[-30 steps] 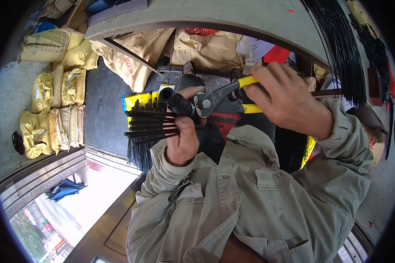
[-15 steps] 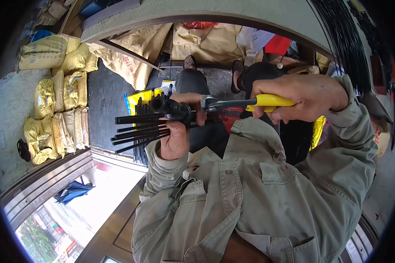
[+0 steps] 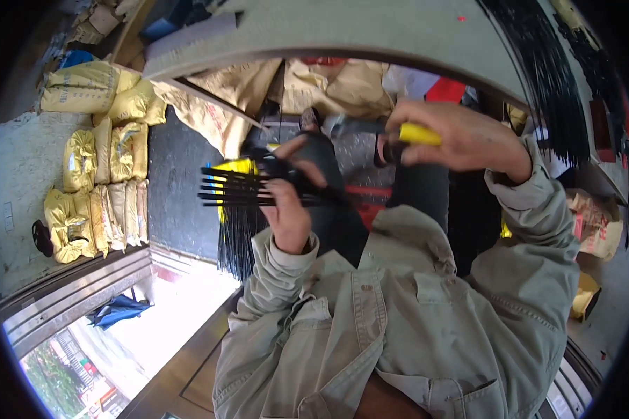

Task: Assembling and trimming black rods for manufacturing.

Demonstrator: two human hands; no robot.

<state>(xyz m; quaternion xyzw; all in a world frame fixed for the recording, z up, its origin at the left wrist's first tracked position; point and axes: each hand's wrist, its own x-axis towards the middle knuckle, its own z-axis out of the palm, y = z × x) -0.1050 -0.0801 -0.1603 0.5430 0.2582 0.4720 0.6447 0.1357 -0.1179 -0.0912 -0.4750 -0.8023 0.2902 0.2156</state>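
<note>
My left hand [image 3: 291, 218] is closed around several thin black rods [image 3: 223, 190], whose ends fan out to the left. The same hand also grips a black tubular part [image 3: 281, 166], blurred by motion. My right hand [image 3: 461, 136] is wrapped round the yellow handles of a pair of pliers [image 3: 421, 134]. Their grey head, smeared by motion, points left and is apart from the black part. Below the rods hangs a dense bunch of long black strips [image 3: 241, 246], next to a yellow bag [image 3: 241, 166] partly hidden behind them.
A grey tabletop [image 3: 370, 35] spans the far side, with more long black strips [image 3: 538, 77] over its right end. Stacked yellow sacks [image 3: 84, 87] stand at the left wall. Brown paper sacks [image 3: 335, 87] lie beneath the table. A bright doorway opens at lower left, showing a blue umbrella [image 3: 122, 309].
The pliers' head has come away from the black part. My right hand has moved up and slightly left with the pliers. The whole view has shifted a little.
</note>
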